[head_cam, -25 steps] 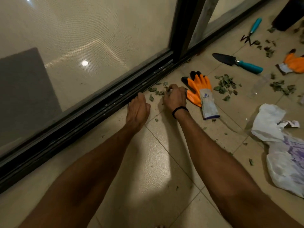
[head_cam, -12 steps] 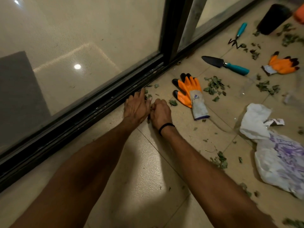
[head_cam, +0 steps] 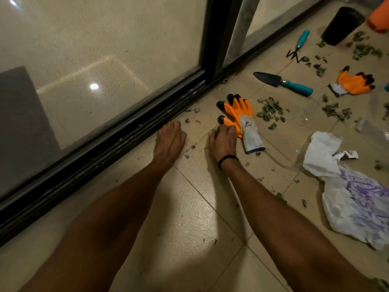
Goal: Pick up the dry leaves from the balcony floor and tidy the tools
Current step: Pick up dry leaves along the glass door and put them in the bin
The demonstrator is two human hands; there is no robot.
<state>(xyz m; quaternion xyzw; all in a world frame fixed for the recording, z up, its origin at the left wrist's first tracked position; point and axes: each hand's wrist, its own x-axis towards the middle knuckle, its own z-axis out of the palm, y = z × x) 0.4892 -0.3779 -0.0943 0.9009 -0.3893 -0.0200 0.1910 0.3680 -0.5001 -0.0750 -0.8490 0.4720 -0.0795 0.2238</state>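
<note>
Dry green leaves lie scattered over the tiled balcony floor, with a pile (head_cam: 270,109) right of an orange glove (head_cam: 237,110) and loose bits by the door track. My left hand (head_cam: 170,138) rests flat on the floor against the track, fingers relaxed. My right hand (head_cam: 223,141), a black band on its wrist, lies beside the glove's cuff with its fingers curled over a small clump of leaves (head_cam: 215,130). Farther right lie a teal-handled trowel (head_cam: 282,82), a teal hand rake (head_cam: 299,44) and a second orange glove (head_cam: 355,82).
The black sliding-door track (head_cam: 126,133) runs diagonally along the left. A white and purple plastic bag (head_cam: 353,197) lies crumpled at the right. A black pot (head_cam: 343,25) and an orange pot (head_cam: 380,17) stand at the top right, with more leaves (head_cam: 366,49) around them.
My two hands were side by side at the track and have drawn apart. The right hand has slid right toward the glove, onto a leaf clump.
</note>
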